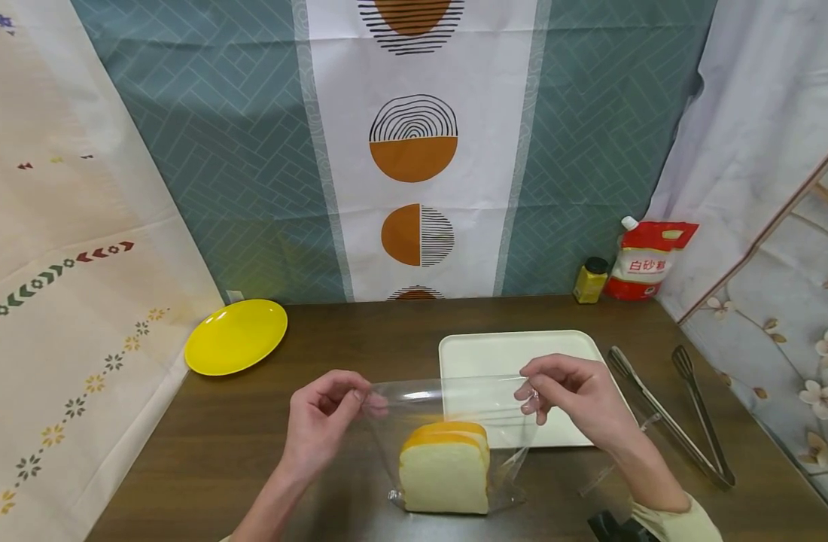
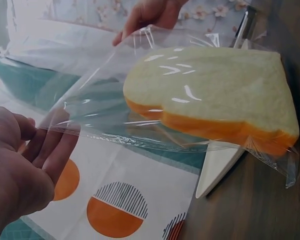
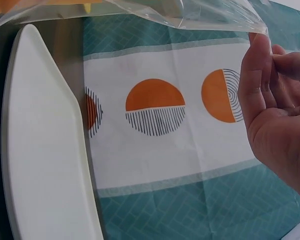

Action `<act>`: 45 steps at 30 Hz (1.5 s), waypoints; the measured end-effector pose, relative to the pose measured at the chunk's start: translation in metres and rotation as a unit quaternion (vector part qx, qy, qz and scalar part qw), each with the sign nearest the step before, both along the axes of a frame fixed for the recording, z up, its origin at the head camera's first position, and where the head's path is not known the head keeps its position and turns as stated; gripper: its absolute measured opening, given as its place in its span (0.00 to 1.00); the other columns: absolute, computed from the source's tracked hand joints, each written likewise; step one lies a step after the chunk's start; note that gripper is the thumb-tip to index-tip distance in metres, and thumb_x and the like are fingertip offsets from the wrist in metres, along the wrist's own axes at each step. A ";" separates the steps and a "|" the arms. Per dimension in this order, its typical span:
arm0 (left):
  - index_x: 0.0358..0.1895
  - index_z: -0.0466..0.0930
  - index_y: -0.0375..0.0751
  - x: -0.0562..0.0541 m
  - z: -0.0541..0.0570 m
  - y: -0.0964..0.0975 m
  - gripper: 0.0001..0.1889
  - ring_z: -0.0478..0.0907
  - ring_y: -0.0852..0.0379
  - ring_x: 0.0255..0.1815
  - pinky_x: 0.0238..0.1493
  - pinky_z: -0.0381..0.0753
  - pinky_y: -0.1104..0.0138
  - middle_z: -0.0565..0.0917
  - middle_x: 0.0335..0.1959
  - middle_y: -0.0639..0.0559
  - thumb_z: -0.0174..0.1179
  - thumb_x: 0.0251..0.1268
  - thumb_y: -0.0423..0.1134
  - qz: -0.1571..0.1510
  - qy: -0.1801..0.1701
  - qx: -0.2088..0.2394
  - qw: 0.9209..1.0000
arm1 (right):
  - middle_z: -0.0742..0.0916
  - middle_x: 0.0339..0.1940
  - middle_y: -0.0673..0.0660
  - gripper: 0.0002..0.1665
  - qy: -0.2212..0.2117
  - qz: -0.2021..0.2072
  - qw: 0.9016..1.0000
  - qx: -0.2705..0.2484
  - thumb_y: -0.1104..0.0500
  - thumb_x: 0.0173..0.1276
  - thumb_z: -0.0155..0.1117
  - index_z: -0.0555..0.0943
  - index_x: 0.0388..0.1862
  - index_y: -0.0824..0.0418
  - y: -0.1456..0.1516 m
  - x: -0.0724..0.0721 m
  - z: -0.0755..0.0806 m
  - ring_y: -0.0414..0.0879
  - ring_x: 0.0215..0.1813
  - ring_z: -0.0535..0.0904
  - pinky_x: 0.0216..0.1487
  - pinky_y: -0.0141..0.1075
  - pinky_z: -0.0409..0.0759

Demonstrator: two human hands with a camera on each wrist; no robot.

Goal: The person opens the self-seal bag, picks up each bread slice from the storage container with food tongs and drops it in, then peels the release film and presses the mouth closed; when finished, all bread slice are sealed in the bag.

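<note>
Slices of bread [image 1: 444,474] stand upright inside a clear plastic bag [image 1: 414,393], near the front edge of the table. My left hand [image 1: 324,418] pinches the bag's top left corner between thumb and fingers. At the top right corner, my right hand [image 1: 576,395] pinches the bag in the same way, so its upper edge is stretched between both hands. In the left wrist view the bread [image 2: 210,90] shows through the film, pale with an orange-brown crust. The right wrist view shows the fingers [image 3: 257,75] at the bag's corner.
A white tray [image 1: 515,350] lies behind the bag. Right of it are metal tongs [image 1: 658,406] and, by my right wrist, a thin clear strip [image 1: 597,482]. A yellow plate [image 1: 235,337] sits back left; a yellow jar [image 1: 591,281] and red sugar pouch [image 1: 647,260] stand back right.
</note>
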State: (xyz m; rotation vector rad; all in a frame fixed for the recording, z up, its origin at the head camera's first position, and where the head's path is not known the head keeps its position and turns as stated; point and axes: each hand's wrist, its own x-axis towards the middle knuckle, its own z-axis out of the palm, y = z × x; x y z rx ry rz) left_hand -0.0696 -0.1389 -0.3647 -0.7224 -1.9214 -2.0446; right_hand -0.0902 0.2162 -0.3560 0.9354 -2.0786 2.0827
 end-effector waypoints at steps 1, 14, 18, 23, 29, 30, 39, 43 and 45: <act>0.43 0.79 0.25 -0.001 -0.001 0.000 0.06 0.88 0.47 0.32 0.39 0.85 0.55 0.87 0.34 0.38 0.52 0.70 0.18 -0.004 0.004 0.002 1.000 | 0.89 0.33 0.61 0.13 0.005 0.004 1.000 0.000 0.79 0.70 0.55 0.81 0.47 0.71 0.001 0.000 0.000 0.49 0.28 0.86 0.24 0.41 0.84; 0.42 0.76 0.26 -0.003 -0.005 -0.001 0.08 0.84 0.56 0.33 0.38 0.85 0.67 0.85 0.35 0.44 0.52 0.68 0.15 -0.001 0.054 -0.010 0.999 | 0.88 0.37 0.61 0.15 0.053 0.015 0.997 0.051 0.81 0.67 0.58 0.83 0.47 0.69 0.006 0.002 0.002 0.49 0.29 0.83 0.30 0.39 0.85; 0.40 0.76 0.28 -0.005 -0.008 -0.001 0.10 0.84 0.58 0.33 0.35 0.83 0.71 0.84 0.34 0.44 0.50 0.66 0.13 0.001 0.085 -0.025 0.996 | 0.88 0.36 0.61 0.15 0.051 0.011 0.997 0.063 0.81 0.67 0.58 0.83 0.46 0.68 0.006 0.003 0.003 0.50 0.28 0.83 0.31 0.39 0.85; 0.39 0.74 0.30 -0.006 -0.010 -0.001 0.10 0.86 0.56 0.35 0.36 0.83 0.70 0.83 0.34 0.42 0.50 0.67 0.13 -0.005 0.083 -0.033 0.996 | 0.88 0.36 0.60 0.15 0.052 0.006 0.996 0.068 0.80 0.67 0.59 0.84 0.45 0.67 0.006 0.003 0.003 0.50 0.27 0.83 0.32 0.38 0.85; 0.38 0.74 0.31 -0.006 -0.010 -0.001 0.09 0.84 0.57 0.36 0.38 0.83 0.71 0.82 0.35 0.42 0.50 0.69 0.15 -0.005 0.094 -0.043 0.995 | 0.88 0.39 0.63 0.18 0.075 0.026 0.996 0.047 0.82 0.66 0.56 0.83 0.49 0.69 0.007 0.002 0.000 0.49 0.28 0.83 0.32 0.38 0.84; 0.38 0.74 0.31 -0.005 -0.010 -0.001 0.09 0.84 0.58 0.36 0.38 0.82 0.71 0.82 0.35 0.42 0.50 0.68 0.15 -0.003 0.096 -0.045 0.994 | 0.88 0.39 0.63 0.18 0.072 0.025 0.996 0.048 0.82 0.66 0.56 0.83 0.49 0.69 0.008 0.002 -0.001 0.49 0.29 0.83 0.32 0.37 0.84; 0.38 0.74 0.30 -0.005 -0.010 0.001 0.14 0.80 0.56 0.36 0.37 0.80 0.72 0.81 0.36 0.41 0.49 0.63 0.09 0.016 0.134 -0.048 0.990 | 0.88 0.38 0.60 0.19 0.079 0.027 0.995 0.061 0.83 0.67 0.55 0.83 0.50 0.68 0.011 0.001 -0.001 0.49 0.30 0.83 0.33 0.37 0.84; 0.38 0.75 0.31 -0.006 -0.011 0.000 0.14 0.79 0.56 0.37 0.37 0.81 0.72 0.82 0.36 0.42 0.49 0.63 0.10 0.023 0.136 -0.062 0.988 | 0.88 0.40 0.59 0.19 0.069 0.023 0.994 0.082 0.81 0.67 0.55 0.83 0.49 0.66 0.013 0.002 0.003 0.50 0.32 0.84 0.35 0.37 0.84; 0.38 0.75 0.33 -0.005 -0.010 -0.001 0.13 0.80 0.56 0.37 0.37 0.81 0.71 0.82 0.36 0.43 0.50 0.64 0.11 0.027 0.130 -0.072 0.989 | 0.88 0.40 0.59 0.19 0.067 0.023 0.994 0.084 0.81 0.67 0.55 0.83 0.49 0.66 0.013 0.002 0.004 0.50 0.33 0.84 0.35 0.38 0.84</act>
